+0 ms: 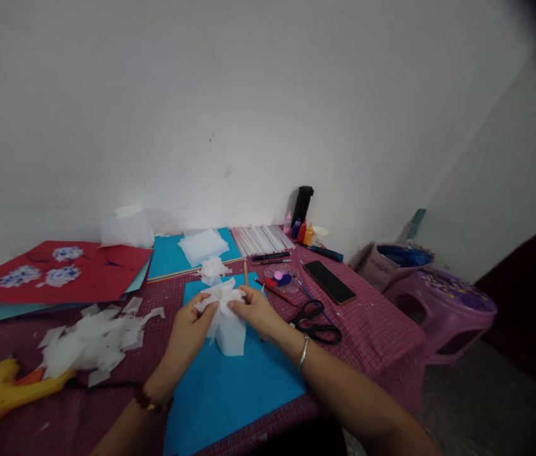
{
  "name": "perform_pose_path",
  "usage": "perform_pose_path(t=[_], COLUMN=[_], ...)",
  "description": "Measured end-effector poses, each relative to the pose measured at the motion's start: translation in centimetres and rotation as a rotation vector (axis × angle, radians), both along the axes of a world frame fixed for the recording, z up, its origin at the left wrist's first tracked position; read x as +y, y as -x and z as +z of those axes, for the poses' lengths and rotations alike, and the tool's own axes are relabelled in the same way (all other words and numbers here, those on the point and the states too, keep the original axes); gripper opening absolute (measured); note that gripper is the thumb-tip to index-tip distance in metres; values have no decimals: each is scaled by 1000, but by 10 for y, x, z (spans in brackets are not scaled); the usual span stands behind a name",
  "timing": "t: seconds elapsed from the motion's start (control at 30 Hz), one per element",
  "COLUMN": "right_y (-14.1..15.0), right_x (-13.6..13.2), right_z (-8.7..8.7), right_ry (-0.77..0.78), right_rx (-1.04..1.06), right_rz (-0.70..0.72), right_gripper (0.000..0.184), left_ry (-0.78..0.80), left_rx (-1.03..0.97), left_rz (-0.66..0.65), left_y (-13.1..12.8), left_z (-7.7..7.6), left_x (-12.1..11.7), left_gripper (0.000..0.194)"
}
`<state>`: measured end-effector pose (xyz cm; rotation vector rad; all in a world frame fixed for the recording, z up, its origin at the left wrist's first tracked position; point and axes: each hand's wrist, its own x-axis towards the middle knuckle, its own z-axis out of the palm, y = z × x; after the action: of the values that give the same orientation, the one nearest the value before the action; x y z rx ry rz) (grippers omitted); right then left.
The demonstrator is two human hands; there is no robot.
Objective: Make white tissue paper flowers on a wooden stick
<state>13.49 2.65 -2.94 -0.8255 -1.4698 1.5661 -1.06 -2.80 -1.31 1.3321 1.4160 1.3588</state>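
Observation:
Both my hands pinch a gathered piece of white tissue paper [230,332] above a blue sheet [234,399]. My left hand [194,326] grips its left side between thumb and fingers, and my right hand [261,310] grips the right side. The lower part of the tissue hangs down flat towards me. Just behind it lies a crumpled white tissue bunch [213,269]. Black-handled scissors [315,323] rest to the right of my right hand, and a pencil [245,272] lies beyond it.
At left are loose tissue squares [97,342], a yellow glue gun [6,399] and a red sheet [106,272] with blue-dotted white flowers. A phone [329,282], glue sticks [261,239] and small paint bottles [302,231] stand or lie at right. A pink stool [443,316] stands beside the table.

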Motion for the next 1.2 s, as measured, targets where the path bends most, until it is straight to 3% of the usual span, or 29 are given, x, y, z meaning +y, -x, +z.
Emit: perform_pose_path(t=[0.1,0.23,0.4,0.53,0.7,0.93,1.2], right_y=[1,1,-6,-12,-13,-12,-11], right_x=[1,0,-3,-1,2,-5,-9], right_z=[-2,-1,10,16,14,16,16], right_ry=[0,-76,-244,-202,-158,-281,-367], right_rx=[-14,-21,-71,-91,-119,-192,-236], right_rz=[-15,3,45,22,-4,20,4], right_gripper=[23,21,19,12,13,14,10], left_ry=[-11,-173,-252,-293,-199,-129,-185], left_rx=[52,346,481,558,477,271,447], left_rz=[53,245,108,96,126,80,81], left_y=[1,2,-1,-3,-7,-12,-10], left_z=[0,0,0,0,3,2,1], left_x=[0,-2,-4,-5,-8,-10,-13], left_gripper=[30,21,12,11,12,17,19])
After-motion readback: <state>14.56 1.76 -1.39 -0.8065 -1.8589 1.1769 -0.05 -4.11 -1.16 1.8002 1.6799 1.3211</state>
